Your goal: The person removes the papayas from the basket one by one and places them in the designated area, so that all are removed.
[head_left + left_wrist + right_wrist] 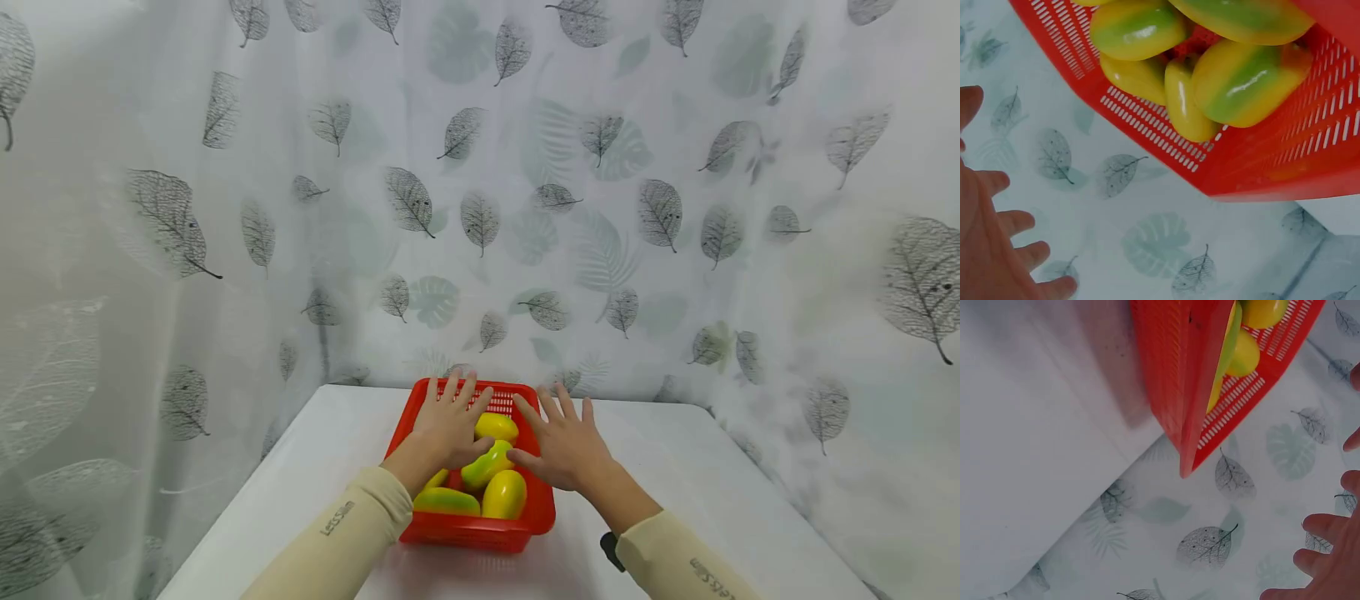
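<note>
A red plastic basket (468,533) with slotted walls stands on the white table and holds several yellow-green mangoes (505,495). My left hand (448,429) is spread above the basket's left side, its fingers straight. Over the right rim hovers my right hand (567,446), fingers also spread. Both hands hold nothing. In the left wrist view the left hand (991,244) is apart from the basket (1210,181) and its mangoes (1254,84). The right wrist view shows the right hand (1329,556) away from the basket (1175,394), at the frame's edge.
The white table (675,500) extends on both sides of the basket. Behind it and along the sides hangs a pale curtain (480,275) with leaf prints. A dark band (612,550) is on the right wrist, by the beige sleeve (675,550).
</note>
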Available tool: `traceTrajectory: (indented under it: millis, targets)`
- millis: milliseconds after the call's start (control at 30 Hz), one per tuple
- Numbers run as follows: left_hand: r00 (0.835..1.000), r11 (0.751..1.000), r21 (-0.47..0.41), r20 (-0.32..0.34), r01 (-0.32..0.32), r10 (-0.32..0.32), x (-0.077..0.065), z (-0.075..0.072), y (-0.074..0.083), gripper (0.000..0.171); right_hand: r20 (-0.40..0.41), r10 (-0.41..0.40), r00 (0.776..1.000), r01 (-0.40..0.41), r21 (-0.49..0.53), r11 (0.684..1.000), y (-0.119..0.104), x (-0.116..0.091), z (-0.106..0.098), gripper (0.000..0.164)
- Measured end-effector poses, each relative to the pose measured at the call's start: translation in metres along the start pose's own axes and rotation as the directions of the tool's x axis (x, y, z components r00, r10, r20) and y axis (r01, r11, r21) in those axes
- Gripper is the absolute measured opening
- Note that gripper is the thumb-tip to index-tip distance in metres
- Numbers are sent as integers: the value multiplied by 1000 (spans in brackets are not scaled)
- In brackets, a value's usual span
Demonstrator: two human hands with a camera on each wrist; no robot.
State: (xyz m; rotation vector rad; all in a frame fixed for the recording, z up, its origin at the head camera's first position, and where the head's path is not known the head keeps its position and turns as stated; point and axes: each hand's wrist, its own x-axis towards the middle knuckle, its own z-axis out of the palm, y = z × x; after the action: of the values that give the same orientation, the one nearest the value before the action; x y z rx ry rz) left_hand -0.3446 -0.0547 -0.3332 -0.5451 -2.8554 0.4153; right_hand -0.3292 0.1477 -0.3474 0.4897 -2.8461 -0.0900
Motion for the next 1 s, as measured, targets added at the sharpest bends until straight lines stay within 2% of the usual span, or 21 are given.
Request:
traceTrajectory:
  millis: [167,367,567,700,867,967,1000]
  targets:
    - [1000,999,-46,6,14,-13,-2,6,-4,81,35,-9,999,7,74,997,-9,0,4,84]
    - [998,990,-126,15,63,-62,-8,22,-17,78,127,-27,992,9,143,990,-21,-4,9,81]
    - [989,954,-264,52,145,-136,-20,44,-37,78,216,-36,976,-1,172,985,-36,-7,17,78]
    - [977,910,-357,96,212,-189,-30,59,-49,77,244,-58,968,16,169,986,-42,-6,24,75]
    - [964,835,-483,138,265,-227,-38,83,-63,76,264,-84,961,30,204,979,-46,-5,30,70]
    - [962,775,-569,170,274,-215,-44,97,-70,68,285,-82,955,12,239,971,-45,-4,32,66]
    - [961,743,-610,182,275,-206,-47,102,-72,65,292,-84,953,9,251,968,-45,-4,33,64]
